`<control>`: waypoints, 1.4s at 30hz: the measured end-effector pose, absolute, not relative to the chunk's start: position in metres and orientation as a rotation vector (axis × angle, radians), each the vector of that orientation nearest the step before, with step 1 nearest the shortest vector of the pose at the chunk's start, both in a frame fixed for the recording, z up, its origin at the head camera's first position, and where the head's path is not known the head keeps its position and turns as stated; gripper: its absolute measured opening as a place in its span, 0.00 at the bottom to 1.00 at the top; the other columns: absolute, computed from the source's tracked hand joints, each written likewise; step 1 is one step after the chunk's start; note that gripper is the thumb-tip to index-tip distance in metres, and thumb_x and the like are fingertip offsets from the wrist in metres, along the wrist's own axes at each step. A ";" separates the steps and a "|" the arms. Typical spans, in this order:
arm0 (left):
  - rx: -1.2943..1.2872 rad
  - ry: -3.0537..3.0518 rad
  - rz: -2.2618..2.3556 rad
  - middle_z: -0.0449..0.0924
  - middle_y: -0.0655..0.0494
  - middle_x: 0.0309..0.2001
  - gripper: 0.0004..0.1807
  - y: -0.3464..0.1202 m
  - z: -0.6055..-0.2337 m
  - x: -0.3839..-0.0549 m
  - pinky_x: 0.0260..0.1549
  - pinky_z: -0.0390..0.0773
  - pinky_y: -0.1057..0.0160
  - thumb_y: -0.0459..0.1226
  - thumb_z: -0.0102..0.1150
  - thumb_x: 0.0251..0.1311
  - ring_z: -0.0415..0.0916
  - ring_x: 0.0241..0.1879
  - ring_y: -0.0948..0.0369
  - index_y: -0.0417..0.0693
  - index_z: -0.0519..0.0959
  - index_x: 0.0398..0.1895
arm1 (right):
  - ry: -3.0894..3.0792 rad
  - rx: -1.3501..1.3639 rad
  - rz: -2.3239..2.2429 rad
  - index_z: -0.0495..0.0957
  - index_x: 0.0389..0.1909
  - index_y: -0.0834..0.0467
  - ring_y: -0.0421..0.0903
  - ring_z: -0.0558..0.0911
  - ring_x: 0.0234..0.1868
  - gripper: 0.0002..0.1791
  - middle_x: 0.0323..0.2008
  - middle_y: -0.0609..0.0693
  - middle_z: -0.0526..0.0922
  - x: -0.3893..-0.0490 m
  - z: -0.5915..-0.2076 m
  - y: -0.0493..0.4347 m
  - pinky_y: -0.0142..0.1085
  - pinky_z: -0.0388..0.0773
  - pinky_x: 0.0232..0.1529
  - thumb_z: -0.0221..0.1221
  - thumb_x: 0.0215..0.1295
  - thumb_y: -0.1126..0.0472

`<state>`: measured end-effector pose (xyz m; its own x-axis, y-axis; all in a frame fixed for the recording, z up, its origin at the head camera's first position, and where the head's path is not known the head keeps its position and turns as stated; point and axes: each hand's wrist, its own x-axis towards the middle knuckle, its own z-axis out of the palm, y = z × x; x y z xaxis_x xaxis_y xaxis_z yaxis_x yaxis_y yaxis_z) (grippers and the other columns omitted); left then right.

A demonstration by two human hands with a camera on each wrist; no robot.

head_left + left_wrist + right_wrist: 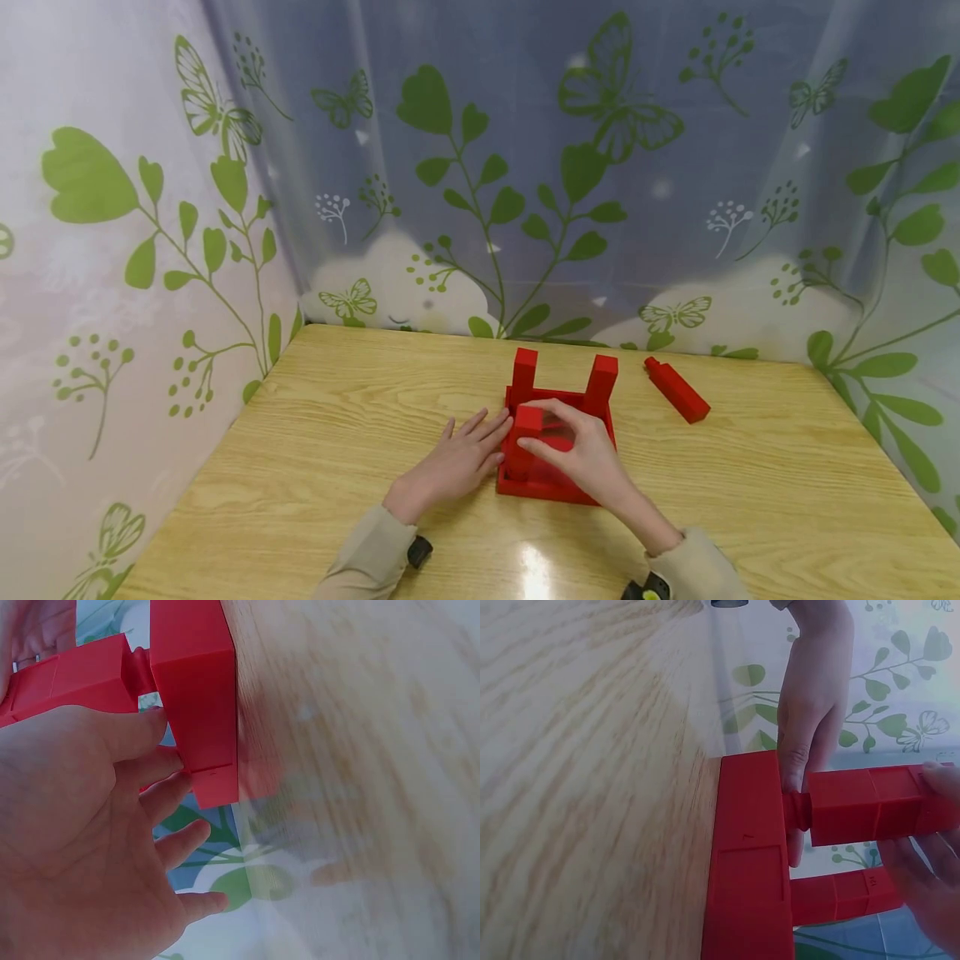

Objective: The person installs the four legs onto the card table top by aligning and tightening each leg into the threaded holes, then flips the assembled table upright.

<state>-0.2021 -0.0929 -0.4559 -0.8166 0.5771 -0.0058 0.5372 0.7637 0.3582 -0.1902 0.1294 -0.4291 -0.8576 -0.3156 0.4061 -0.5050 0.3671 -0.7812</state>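
Observation:
A red square frame (pixel 551 493) lies on the table with two upright red legs at its back corners, a left one (pixel 525 377) and a right one (pixel 603 383). At its front left corner stands another red leg (pixel 529 421), whose upper end my right hand (pixel 588 450) grips between thumb and fingers. A narrow neck shows between this leg (pixel 862 802) and the frame (pixel 748 862) in the right wrist view. My left hand (pixel 459 460) has its fingers extended against the frame's left side; its fingertips touch the red wall (pixel 199 697) in the left wrist view.
A loose red leg (pixel 678 390) with a narrow threaded-looking end lies on the table to the right of the frame. The wooden table (pixel 337 417) meets a patterned curtain (pixel 465 208) at its back and sides.

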 end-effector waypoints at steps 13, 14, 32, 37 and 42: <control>0.916 2.844 0.515 0.52 0.55 0.81 0.30 -0.093 -0.456 -0.202 0.70 0.51 0.30 0.45 0.45 0.79 0.47 0.79 0.46 0.50 0.58 0.80 | -2.562 0.890 1.564 0.77 0.61 0.50 0.47 0.84 0.54 0.24 0.56 0.48 0.84 -0.199 -0.434 0.136 0.42 0.81 0.57 0.69 0.65 0.55; 0.917 2.844 0.513 0.52 0.55 0.81 0.30 -0.093 -0.457 -0.202 0.70 0.51 0.30 0.45 0.45 0.79 0.47 0.79 0.46 0.50 0.58 0.80 | -2.564 0.919 1.574 0.76 0.63 0.50 0.47 0.84 0.56 0.25 0.58 0.49 0.83 -0.200 -0.434 0.137 0.41 0.80 0.58 0.69 0.65 0.56; 0.908 2.889 0.415 0.51 0.56 0.81 0.28 -0.092 -0.456 -0.200 0.70 0.53 0.30 0.45 0.44 0.80 0.49 0.79 0.48 0.47 0.61 0.78 | -2.557 1.138 1.728 0.71 0.70 0.51 0.48 0.76 0.66 0.35 0.69 0.54 0.74 -0.211 -0.433 0.142 0.32 0.74 0.63 0.70 0.62 0.60; 0.913 2.897 0.397 0.52 0.56 0.81 0.29 -0.092 -0.456 -0.200 0.70 0.53 0.30 0.45 0.43 0.80 0.49 0.79 0.48 0.48 0.60 0.79 | -2.548 1.024 1.555 0.77 0.63 0.54 0.44 0.78 0.57 0.32 0.59 0.52 0.80 -0.212 -0.437 0.131 0.35 0.78 0.57 0.74 0.57 0.56; 0.939 2.897 0.410 0.53 0.57 0.80 0.29 -0.092 -0.456 -0.200 0.69 0.54 0.30 0.44 0.43 0.80 0.50 0.79 0.47 0.49 0.59 0.80 | -2.577 0.948 1.430 0.79 0.59 0.55 0.41 0.78 0.53 0.29 0.53 0.49 0.82 -0.211 -0.440 0.126 0.38 0.77 0.52 0.75 0.56 0.55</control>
<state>-0.2004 -0.0922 -0.4558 -0.8111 0.5846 0.0171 0.5664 0.7779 0.2723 -0.2105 0.1260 -0.4397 -0.8117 -0.4882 0.3207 -0.5304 0.3860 -0.7548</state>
